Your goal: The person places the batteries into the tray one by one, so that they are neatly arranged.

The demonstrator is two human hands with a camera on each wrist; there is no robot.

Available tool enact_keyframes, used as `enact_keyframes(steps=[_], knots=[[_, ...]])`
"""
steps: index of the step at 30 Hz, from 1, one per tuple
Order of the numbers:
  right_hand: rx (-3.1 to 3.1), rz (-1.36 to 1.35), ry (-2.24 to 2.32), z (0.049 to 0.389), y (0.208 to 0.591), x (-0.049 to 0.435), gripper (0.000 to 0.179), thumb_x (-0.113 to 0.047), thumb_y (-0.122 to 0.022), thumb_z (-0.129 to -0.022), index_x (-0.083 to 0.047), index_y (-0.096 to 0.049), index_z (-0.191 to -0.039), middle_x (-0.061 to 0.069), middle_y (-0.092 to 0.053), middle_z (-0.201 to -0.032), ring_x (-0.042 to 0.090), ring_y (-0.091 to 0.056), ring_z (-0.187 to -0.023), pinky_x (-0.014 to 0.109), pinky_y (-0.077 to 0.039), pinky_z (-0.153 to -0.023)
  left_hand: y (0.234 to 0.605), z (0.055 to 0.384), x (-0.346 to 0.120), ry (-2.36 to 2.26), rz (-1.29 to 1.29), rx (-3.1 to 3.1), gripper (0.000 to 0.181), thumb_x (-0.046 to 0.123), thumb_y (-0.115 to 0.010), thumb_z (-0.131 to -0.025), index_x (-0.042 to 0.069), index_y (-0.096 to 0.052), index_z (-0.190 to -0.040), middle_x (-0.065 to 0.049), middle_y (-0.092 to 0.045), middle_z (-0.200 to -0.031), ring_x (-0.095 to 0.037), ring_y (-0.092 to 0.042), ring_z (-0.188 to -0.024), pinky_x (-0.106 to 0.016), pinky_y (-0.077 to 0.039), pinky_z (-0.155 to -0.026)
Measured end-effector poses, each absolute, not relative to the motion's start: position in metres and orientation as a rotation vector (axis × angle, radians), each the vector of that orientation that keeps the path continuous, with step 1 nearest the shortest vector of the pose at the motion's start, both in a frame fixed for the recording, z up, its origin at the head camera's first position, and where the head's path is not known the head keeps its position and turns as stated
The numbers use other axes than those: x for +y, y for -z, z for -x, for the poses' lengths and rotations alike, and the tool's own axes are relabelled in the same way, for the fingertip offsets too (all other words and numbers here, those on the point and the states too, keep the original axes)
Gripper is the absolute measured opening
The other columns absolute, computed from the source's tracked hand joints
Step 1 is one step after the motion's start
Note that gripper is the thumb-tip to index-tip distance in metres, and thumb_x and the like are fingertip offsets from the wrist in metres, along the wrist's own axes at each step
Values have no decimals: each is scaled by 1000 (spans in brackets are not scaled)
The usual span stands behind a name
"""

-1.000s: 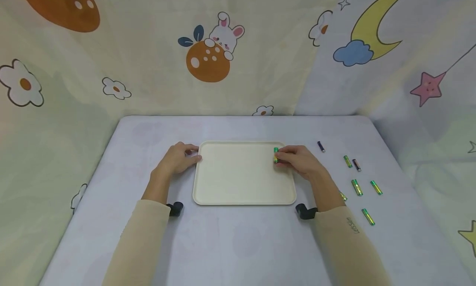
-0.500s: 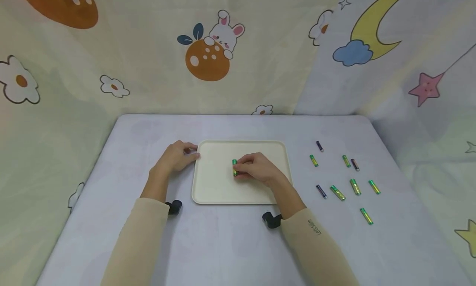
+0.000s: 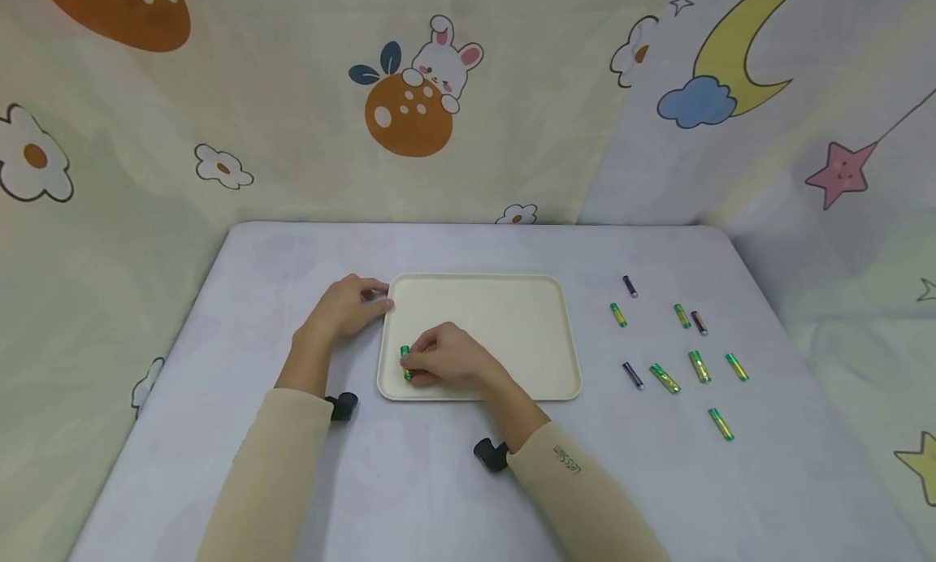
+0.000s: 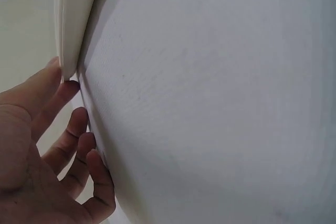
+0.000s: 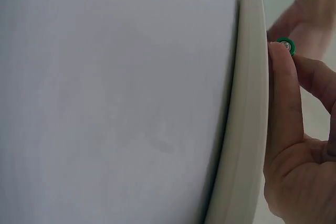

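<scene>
My right hand [image 3: 449,357] pinches a green and yellow battery [image 3: 405,362] between thumb and fingers, low over the left front corner of the cream tray [image 3: 497,318]. Only the battery's round end [image 5: 286,45] shows in the right wrist view; I cannot tell if it touches the tray. At the tray's left edge, my left hand [image 3: 351,306] holds the rim. The left wrist view has the thumb [image 4: 44,85] on the rim and the index finger beneath it, with the other fingers loosely bent near the tablecloth.
Right of the tray, several loose batteries lie scattered on the white tablecloth [image 3: 439,481]. Some are green and yellow, like the thick battery [image 3: 665,378]; others are dark, like the slim battery [image 3: 632,375]. A patterned cloth [image 3: 292,99] hangs behind the table.
My right hand has carried the battery leftward and nearer across the tray, from its right side to the left front corner. My left hand has stayed at the rim.
</scene>
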State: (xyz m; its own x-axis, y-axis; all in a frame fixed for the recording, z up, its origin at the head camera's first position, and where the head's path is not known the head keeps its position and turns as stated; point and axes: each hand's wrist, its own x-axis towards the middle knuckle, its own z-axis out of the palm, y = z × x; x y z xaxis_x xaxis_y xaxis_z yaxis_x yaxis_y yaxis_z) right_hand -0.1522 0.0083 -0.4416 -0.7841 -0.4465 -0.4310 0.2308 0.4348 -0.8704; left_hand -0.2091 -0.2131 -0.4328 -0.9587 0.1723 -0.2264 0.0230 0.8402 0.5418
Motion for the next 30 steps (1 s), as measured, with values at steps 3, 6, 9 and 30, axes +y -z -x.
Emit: enact_keyframes(steps=[3, 6, 9, 30], knots=[[2098, 194, 1345, 150, 442, -2, 15, -25, -78, -90, -11, -72, -93, 2, -77, -80, 13, -74, -70, 23, -52, -73, 434, 209, -214, -819, -162, 2753, 45, 35, -64, -100, 12, -65, -139, -21, -61, -127, -39, -56, -117, -56, -44, -103], [2150, 200, 1307, 148, 441, -11, 15, -25, -78, -90, -12, -72, -90, 2, -76, -76, 14, -74, -68, 23, -49, -71, 436, 209, -214, -827, -187, 2764, 45, 35, -64, -100, 12, -65, -138, -21, -61, -126, -39, -57, -116, -55, -44, -102], [2207, 209, 1262, 148, 439, -19, 15, -26, -78, -89, -13, -72, -86, 2, -76, -72, 13, -74, -67, 22, -47, -68, 436, 210, -215, -832, -205, 2782, 44, 35, -65, -100, 11, -66, -137, -21, -62, -124, -39, -57, -116, -55, -44, -102], [2427, 243, 1105, 146, 435, -28, 20, -30, -75, -92, -15, -73, -77, -4, -69, -58, 8, -63, -60, 22, -43, -58, 438, 209, -216, -841, -160, 2762, 48, 37, -63, -101, 13, -62, -142, -19, -60, -129, -38, -56, -119, -55, -43, -104]])
